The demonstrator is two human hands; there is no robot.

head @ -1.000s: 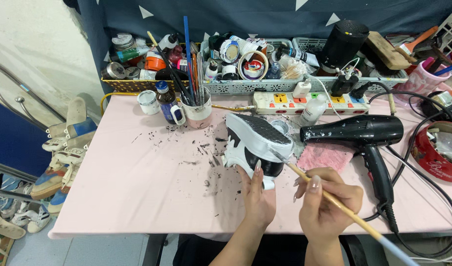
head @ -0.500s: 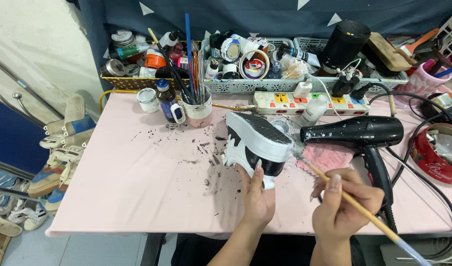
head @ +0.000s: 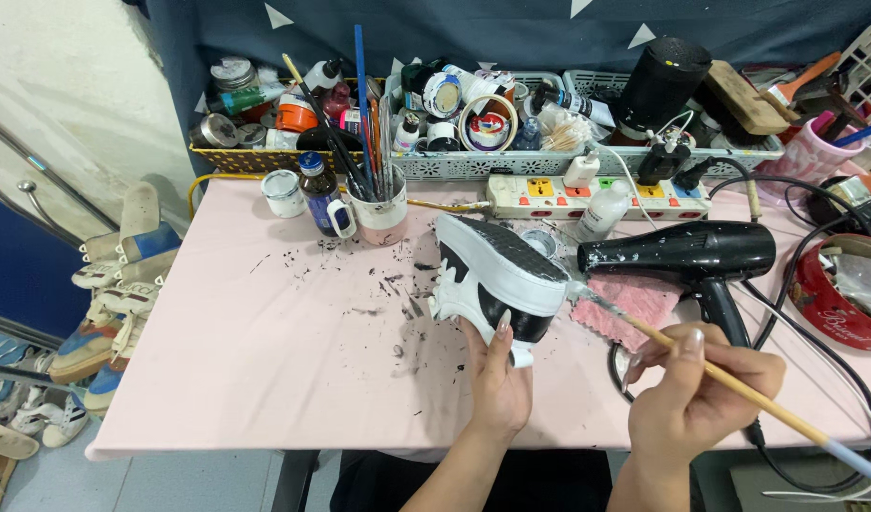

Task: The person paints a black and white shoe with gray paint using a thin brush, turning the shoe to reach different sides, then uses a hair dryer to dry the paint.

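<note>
Pink covers the table (head: 217,360) in the head view, flecked with dark specks near its middle. The left hand (head: 500,384) is closed around a black-and-white shoe (head: 497,275), held above the table with its sole up; the palm is hidden behind the shoe, so only the fingers show. The right hand (head: 696,398) is curled around a long wooden paintbrush (head: 720,379) in a pen grip, its tip touching the shoe's edge, its far end cut off at the frame's lower right corner. Just beyond the brush lie a pink cloth (head: 634,301) and a black hair dryer (head: 687,256), whose cord runs out of sight. A white cup (head: 378,213) holds a bundle of upright brushes beside a dark bottle (head: 317,194). Two white lattice baskets (head: 473,166) along the back are packed with jars, tape rolls and small bottles too crowded to tell apart. A red tin (head: 834,303) at the right edge holds crumpled material, partly cut off. Shoes (head: 113,275) sit on a rack to the left.
</note>
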